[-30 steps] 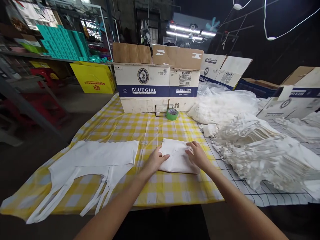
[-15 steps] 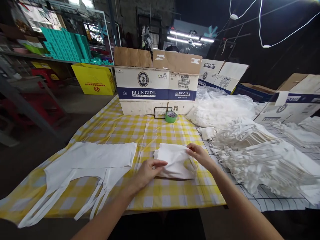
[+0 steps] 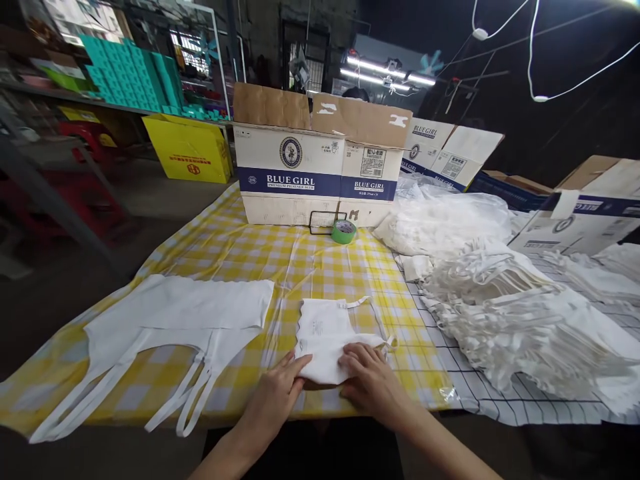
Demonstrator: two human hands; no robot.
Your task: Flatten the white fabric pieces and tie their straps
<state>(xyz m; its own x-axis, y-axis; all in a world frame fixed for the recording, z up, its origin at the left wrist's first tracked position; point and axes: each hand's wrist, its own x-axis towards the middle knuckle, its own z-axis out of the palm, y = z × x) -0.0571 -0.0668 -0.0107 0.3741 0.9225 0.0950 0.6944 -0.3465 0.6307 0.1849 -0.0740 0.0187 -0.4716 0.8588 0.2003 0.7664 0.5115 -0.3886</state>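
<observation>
A partly folded white camisole (image 3: 325,323) lies in front of me on the yellow checked cloth, its near part doubled over and a thin strap looping out at the right. My left hand (image 3: 283,390) pinches its near left corner, thumb on top of the fabric. At the near right edge, my right hand (image 3: 373,380) is closed on the folded layer, fingers curled over it and thumb low at the edge. Another white camisole (image 3: 175,310) lies spread flat to the left, its straps hanging toward the table's front edge; neither hand touches it.
Piles of stacked white garments (image 3: 520,320) cover the right side, with a clear plastic bag (image 3: 450,217) of white items behind. A beer carton (image 3: 295,207) stands at the back, a roll of green tape (image 3: 343,232) before it. The yellow checked cloth (image 3: 225,247) covers the table.
The camisole's far part now lies open, showing printed text and a strap, with its near part folded over. Both hands have moved toward me, to its near edge.
</observation>
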